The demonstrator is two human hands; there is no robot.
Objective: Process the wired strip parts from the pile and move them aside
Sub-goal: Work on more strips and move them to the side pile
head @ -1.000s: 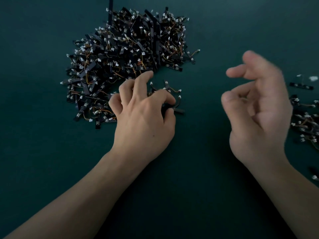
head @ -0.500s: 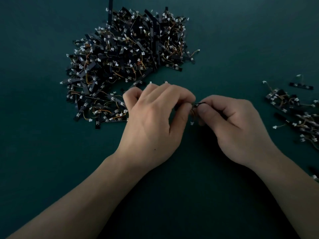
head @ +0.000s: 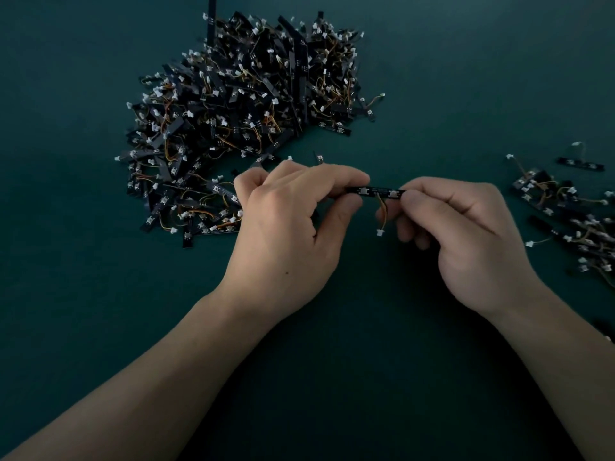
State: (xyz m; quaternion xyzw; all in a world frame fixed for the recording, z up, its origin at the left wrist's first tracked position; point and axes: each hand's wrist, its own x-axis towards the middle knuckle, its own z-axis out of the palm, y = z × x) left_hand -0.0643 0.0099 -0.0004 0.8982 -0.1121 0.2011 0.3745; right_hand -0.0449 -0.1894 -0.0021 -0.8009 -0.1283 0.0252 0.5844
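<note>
Black and thin, one strip is held level in the air between the two hands, just on the near side of the big pile. The left hand has its grip closed on the strip's left end, thumb under and fingers curled over. The right hand pinches the right end the same way, its other fingers tucked in. A short wire hangs from the middle of the strip with a white plug at its tip, clear of the dark green table. To my eye the job is at an early stage: the pile on the far left is large and tangled, while the small heap at the right edge holds only a handful of pieces. This strip looks mid-handling, not yet set aside, and a great many remain.
</note>
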